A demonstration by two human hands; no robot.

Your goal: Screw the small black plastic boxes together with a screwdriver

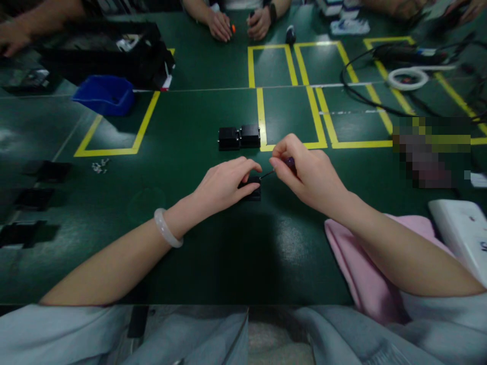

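Observation:
My left hand (231,181) wraps its thumb and fingers around a small black box-shaped part (251,191), pressing it to the green table. My fingers cover much of that part. In my right hand (304,170) is a screwdriver (291,163) with a dark purple handle, pinched between thumb and fingers. Its thin shaft slants down left, and the tip meets the right side of the black part, near a small metallic spot. Just beyond my hands, two similar black boxes (228,138) stand side by side, with small shiny bits at their sides.
Small silvery screws (100,166) lie in a loose pile at left, near a blue scoop bin (104,95). Flat black pieces (34,198) line the left edge. A pink cloth (353,258) and a white box (462,228) are at right. Other people's hands (220,25) rest across the table.

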